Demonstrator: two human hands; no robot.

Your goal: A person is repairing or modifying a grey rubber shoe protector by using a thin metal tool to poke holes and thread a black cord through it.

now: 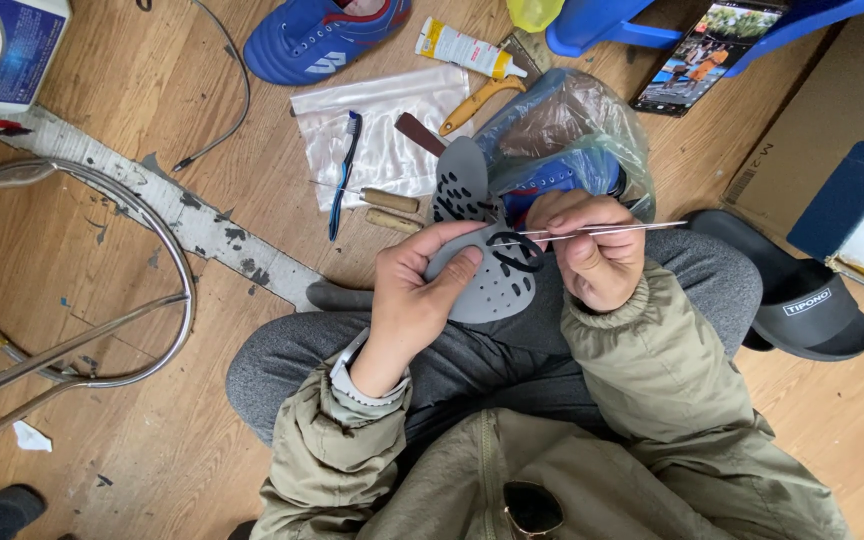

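- A wooden floor (152, 400) filled the frame; a chrome stool frame (72, 300) lay across the left side
- A clear plastic bag (572, 130) with blue things inside sat upper centre, just above the hands
- A blue sports shoe (317, 35) lay at the top, left of centre; a black slide sandal (802, 300) lay at the right edge, beside the knee
- A white cloth (392, 130) was spread at upper centre; a blue toothbrush (344, 170) lay on its left part; two wooden handles (392, 208) rested at its lower edge
- A grey perforated insole piece (482, 270) was at the centre of the frame, over the lap, its upper end reaching toward the bag
- The left hand (417, 290) gripped the insole piece from the left, thumb pressed on its face, fingers curled behind
- The right hand (592, 250) was closed tight, pinching a thin metal needle tool (612, 230) that ran level across the insole piece's upper part and stuck out to the right
- A yellow-capped glue tube (467, 48) lay at the top, a yellow handle (477, 102) just below it
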